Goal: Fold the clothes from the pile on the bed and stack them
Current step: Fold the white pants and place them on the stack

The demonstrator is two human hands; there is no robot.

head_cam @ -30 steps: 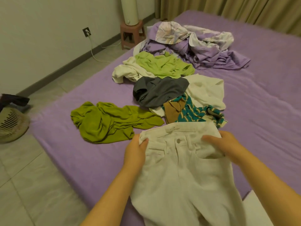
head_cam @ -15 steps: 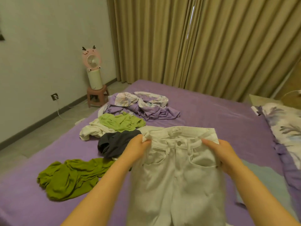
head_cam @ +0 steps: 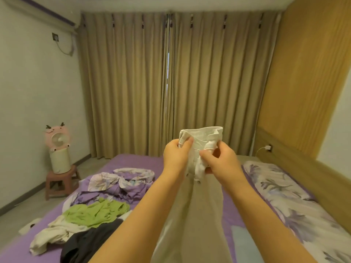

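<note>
White trousers (head_cam: pixel 197 209) hang in the air in front of me, held up high by the waistband. My left hand (head_cam: pixel 175 156) pinches the waistband's left side. My right hand (head_cam: pixel 221 160) grips bunched fabric at the right side, close to the left hand. The legs drop down between my forearms. On the purple bed (head_cam: pixel 144 162) at the lower left lies the pile: a light green garment (head_cam: pixel 96 211), a cream garment (head_cam: pixel 53 234) and a dark grey garment (head_cam: pixel 89 243).
A crumpled purple floral sheet (head_cam: pixel 123 183) lies behind the pile. A floral pillow (head_cam: pixel 284 194) sits at the right by the wooden headboard. A pink fan (head_cam: pixel 58 149) stands on a small stool beside the left wall. Beige curtains hang at the back.
Both hands have lifted the trousers from the bed to chest height and come closer together, gathering the waistband. My view has tilted up toward the curtains.
</note>
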